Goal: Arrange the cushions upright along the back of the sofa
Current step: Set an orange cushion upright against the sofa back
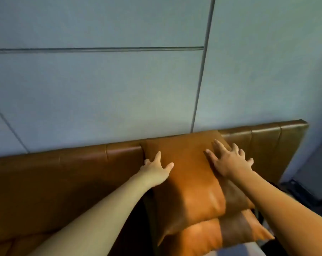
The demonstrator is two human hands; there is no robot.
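Observation:
A tan leather cushion (189, 182) leans upright against the brown leather sofa back (82, 159), its top edge level with the backrest. My left hand (156, 168) grips the cushion's upper left edge, fingers wrapped behind it and thumb on the front. My right hand (228, 159) lies flat on the cushion's upper right part with fingers spread. A second tan cushion (230, 235) lies below and in front of the first, partly covered by it.
A grey-blue panelled wall (119, 80) with thin metal strips rises right behind the sofa. The backrest ends at the right (293, 145); beyond it are dark floor and dark objects (308, 193).

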